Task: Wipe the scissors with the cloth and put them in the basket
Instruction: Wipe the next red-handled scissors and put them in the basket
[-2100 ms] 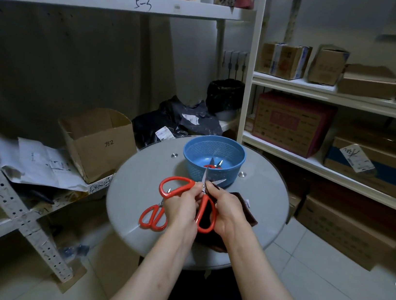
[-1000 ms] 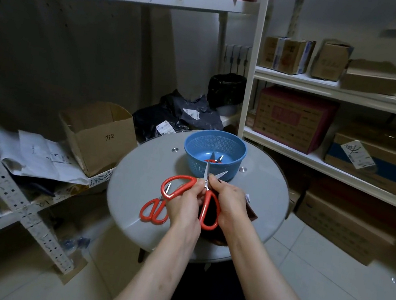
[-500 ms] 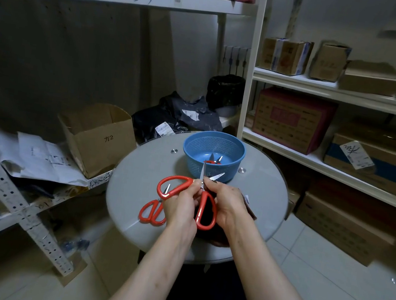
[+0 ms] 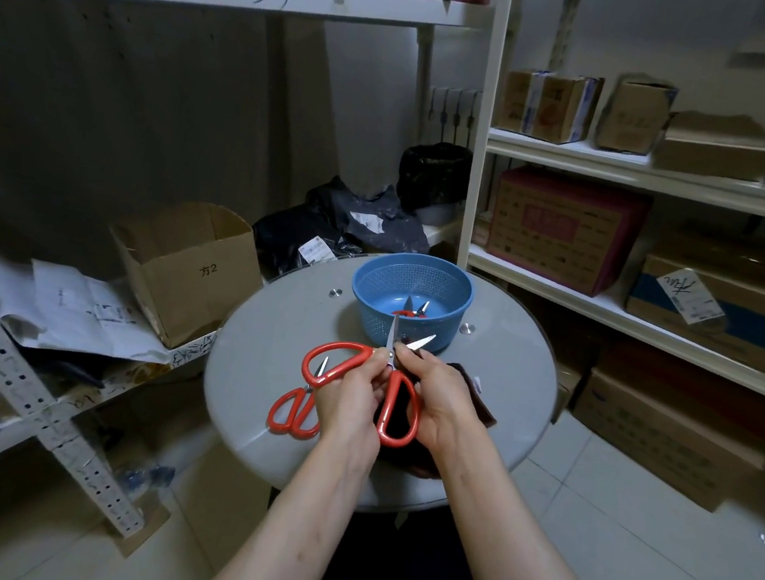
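Scissors with red handles are held above a round grey table, blades spread wide and pointing away from the person. The left hand is curled round the scissors just behind the pivot, with one handle loop standing out to the left of the grip and the other hanging toward the person between the two wrists. The right hand is closed in a pinch on the base of the right-hand blade, just beyond the left hand's grip and touching it. A dark brown cloth is seen beneath and to the right of the right hand, spread on the table; whether a fold of it is caught in the pinch cannot be told. Just beyond the blade tips a blue basket stands on the table, and a smaller pair with red handles lies inside it. Below and to the left of the grip, a second pair of red-handled scissors lies flat on the table, partly hidden by the left hand.
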